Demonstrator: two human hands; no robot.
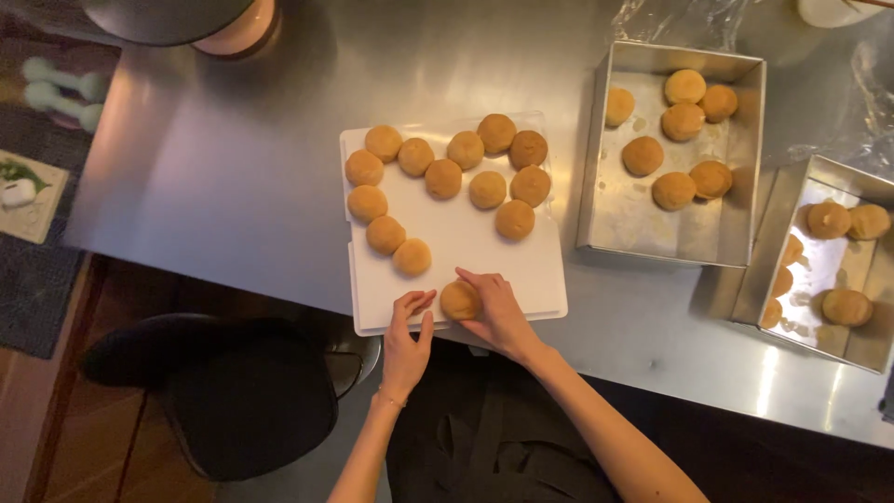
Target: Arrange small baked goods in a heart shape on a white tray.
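Observation:
A white cutting board (521, 265) lies on a steel counter with several round golden dough balls (443, 179) in an arc across its far half. At the board's near edge my right hand (498, 312) cups one dough ball (458, 300), fingers curled over its right side. Just left of that ball, my left hand (407, 340) rests on the board's edge with fingers apart, fingertips close to the ball.
A square steel pan (633, 219) right of the board holds several dough balls. A second steel pan (819, 279) at far right holds more. Plastic wrap (680, 17) lies at the back. A dark stool (223, 391) stands below the counter's left side.

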